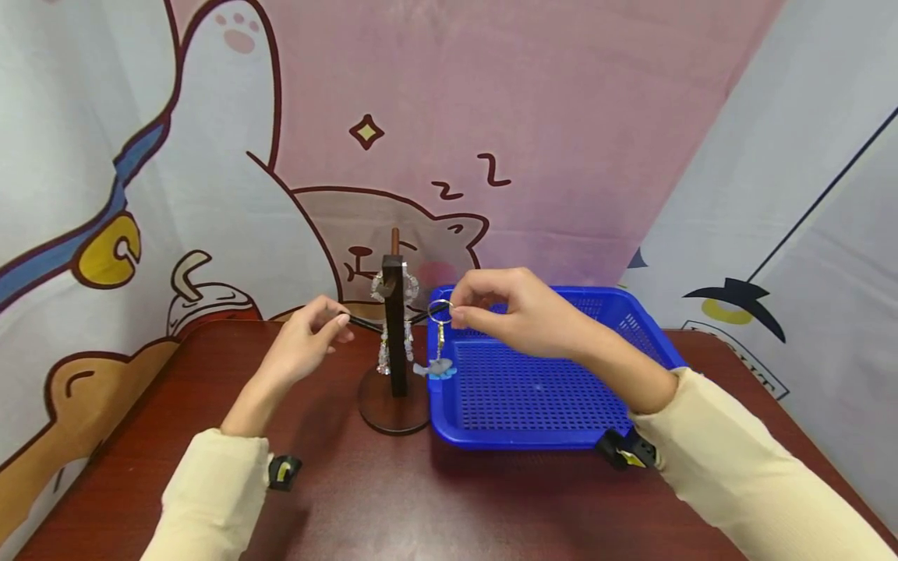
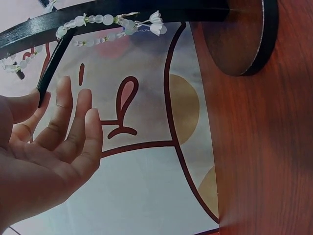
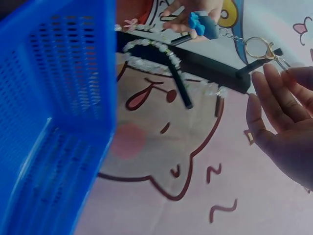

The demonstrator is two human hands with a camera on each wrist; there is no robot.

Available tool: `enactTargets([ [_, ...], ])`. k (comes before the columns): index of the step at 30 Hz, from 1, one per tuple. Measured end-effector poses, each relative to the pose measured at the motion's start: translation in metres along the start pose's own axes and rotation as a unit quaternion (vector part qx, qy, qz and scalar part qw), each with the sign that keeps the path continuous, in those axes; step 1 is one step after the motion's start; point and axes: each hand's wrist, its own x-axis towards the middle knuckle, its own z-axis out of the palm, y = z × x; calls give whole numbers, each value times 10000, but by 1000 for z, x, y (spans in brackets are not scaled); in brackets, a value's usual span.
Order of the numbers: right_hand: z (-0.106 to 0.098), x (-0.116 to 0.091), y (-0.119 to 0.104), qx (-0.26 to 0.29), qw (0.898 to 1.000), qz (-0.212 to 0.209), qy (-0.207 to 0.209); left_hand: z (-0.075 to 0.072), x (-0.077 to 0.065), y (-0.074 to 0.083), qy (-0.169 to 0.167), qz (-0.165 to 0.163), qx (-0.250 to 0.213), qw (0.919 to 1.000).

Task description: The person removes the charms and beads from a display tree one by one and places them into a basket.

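A dark wooden stand (image 1: 397,358) with side pegs and a round base stands upright on the table. Strings of clear and white beads (image 2: 100,19) hang from its pegs, some ending in white flower charms (image 2: 156,24). My left hand (image 1: 306,336) pinches the tip of a black peg (image 2: 55,61) between thumb and index finger, the other fingers loosely spread. Right of the post, my right hand (image 1: 519,313) pinches a keychain by its metal ring. Its grey-and-blue, animal-shaped charm (image 1: 440,368) dangles from a short chain, in front of the basket's left rim in the head view.
A blue plastic basket (image 1: 540,438) with perforated sides stands right of the stand, close beside its base. The red-brown wooden table (image 1: 351,499) reaches back to a cartoon-printed cloth (image 1: 561,140). Black straps with small devices (image 1: 284,472) are on both wrists.
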Motion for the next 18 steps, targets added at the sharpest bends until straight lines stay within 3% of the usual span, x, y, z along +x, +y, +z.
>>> enactTargets([
  [11,-2,-36,28,-311,9980,433,-335,0,0,0,-21,-34,-12,10000],
  [18,8,-55,49,-172,9962,622,-592,0,0,0,-39,-46,-13,10000],
])
